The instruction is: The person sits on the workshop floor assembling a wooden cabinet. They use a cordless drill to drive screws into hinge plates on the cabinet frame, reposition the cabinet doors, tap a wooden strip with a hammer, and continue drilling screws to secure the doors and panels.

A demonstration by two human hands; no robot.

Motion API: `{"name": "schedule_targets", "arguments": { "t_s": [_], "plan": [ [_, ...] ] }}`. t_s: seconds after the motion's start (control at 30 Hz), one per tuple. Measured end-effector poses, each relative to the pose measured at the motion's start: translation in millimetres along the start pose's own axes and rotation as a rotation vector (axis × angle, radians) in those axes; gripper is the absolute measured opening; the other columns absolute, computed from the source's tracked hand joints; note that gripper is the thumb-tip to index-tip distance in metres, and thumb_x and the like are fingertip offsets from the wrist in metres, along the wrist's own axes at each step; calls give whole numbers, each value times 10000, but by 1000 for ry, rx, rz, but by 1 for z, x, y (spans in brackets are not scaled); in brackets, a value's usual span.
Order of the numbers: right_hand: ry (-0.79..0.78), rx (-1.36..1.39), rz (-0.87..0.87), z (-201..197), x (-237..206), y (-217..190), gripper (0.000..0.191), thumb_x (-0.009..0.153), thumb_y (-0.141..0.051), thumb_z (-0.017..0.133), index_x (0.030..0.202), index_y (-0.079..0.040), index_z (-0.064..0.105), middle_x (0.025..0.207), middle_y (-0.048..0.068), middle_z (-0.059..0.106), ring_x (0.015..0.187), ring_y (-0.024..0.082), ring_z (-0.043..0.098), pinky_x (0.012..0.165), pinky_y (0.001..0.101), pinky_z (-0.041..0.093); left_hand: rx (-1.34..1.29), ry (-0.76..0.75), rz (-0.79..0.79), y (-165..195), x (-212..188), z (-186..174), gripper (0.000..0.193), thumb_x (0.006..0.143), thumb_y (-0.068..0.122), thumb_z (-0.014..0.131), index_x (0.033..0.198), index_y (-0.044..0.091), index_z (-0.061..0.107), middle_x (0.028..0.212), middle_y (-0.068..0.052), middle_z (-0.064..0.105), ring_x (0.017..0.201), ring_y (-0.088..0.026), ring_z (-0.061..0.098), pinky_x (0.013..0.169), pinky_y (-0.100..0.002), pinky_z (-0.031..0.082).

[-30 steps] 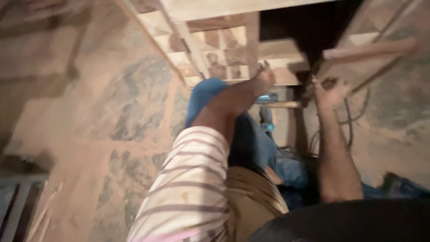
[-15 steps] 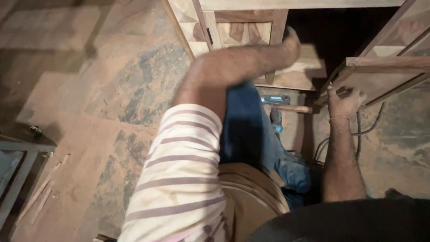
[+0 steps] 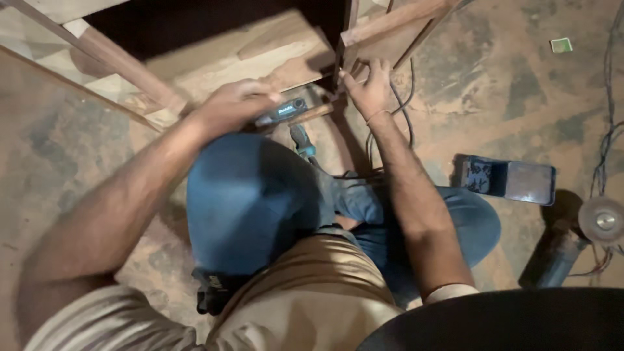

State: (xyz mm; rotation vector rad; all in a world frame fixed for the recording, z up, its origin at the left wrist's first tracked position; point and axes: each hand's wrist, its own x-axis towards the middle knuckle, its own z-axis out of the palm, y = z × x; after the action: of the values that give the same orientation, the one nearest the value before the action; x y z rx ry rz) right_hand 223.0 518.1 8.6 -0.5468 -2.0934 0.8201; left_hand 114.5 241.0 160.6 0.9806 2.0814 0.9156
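Observation:
I sit on a dusty floor with my blue-trousered knees drawn up, in front of a wooden furniture frame (image 3: 260,52). My left hand (image 3: 229,105) is blurred and curls over the near end of a black and teal power tool (image 3: 286,114) that lies under the frame's lower board. My right hand (image 3: 368,84) grips the bottom of a wooden leg (image 3: 390,26) of the frame, fingers wrapped around its edge. A cord (image 3: 398,110) runs down past that wrist.
A dark phone (image 3: 507,181) lies flat on the floor to my right. Beyond it is an angle grinder (image 3: 559,253) with its disc (image 3: 602,221), and cables (image 3: 610,130) run along the right edge. A small green card (image 3: 560,44) lies far right.
My left hand has drawn back from the frame's upper part down to the power tool. The view has swung in closer over my knees. My right hand stays on the wooden leg.

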Motion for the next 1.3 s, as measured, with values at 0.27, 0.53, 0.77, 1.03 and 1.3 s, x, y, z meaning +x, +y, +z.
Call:
{"name": "schedule_targets", "arguments": {
  "t_s": [0.27,0.53,0.77,1.03,1.3],
  "plan": [
    [19,29,-78,8,-5,28,440,884,-317,887,1070,-20,621,1067,191,603,1049,418,572,893,494,500,-308,577,26,-65,-104,-1,447,1063,323,636,1364,-8,618,1254,-106,699,1144,-170,650,984,-280,513],
    [78,-13,-129,11,5,23,406,835,-245,902,1033,-24,624,1055,173,627,1011,387,601,871,474,509,-146,849,364,-37,-85,34,357,1095,214,744,1374,6,661,1170,-115,705,1064,-180,674,979,-297,556],
    [79,-73,-13,0,18,27,365,850,-263,934,988,-64,660,987,115,658,935,322,645,826,431,539,299,593,519,-15,117,88,419,899,250,791,1232,12,702,1137,-220,715,1029,-421,671,871,-495,542],
    [1,13,-35,15,23,30,316,920,-217,894,1064,-64,657,1070,104,641,988,266,660,795,362,556,265,558,630,-65,199,87,303,955,243,761,1202,80,697,1081,-158,724,1005,-399,682,856,-523,558],
    [-91,-130,-35,21,37,18,408,910,-214,874,1210,-54,649,1209,118,643,1107,281,650,930,408,558,139,530,718,-85,232,64,280,900,244,771,1040,26,667,980,-186,703,903,-427,662,754,-538,549]
  ]
}}
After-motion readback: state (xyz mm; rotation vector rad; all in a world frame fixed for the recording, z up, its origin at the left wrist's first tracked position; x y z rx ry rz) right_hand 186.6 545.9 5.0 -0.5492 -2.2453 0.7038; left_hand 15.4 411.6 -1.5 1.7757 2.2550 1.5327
